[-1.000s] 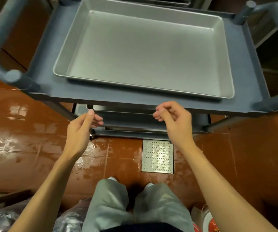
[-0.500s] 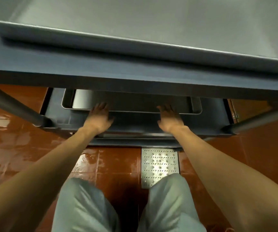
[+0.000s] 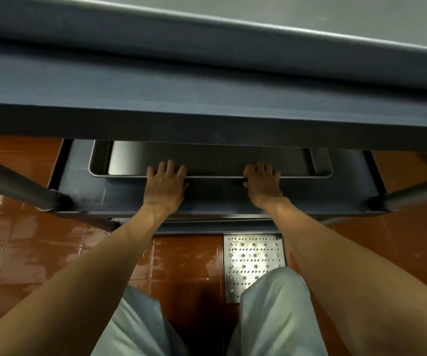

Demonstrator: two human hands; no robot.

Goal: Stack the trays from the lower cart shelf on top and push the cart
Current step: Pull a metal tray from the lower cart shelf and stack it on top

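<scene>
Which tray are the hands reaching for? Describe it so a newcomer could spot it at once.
Start at the grey cart's top shelf spanning the frame, then look beneath it to the lower shelf. The shallow metal tray lies there, both hands on its near rim: left hand, right hand. Unlike the top tray, it sits in shadow.
</scene>
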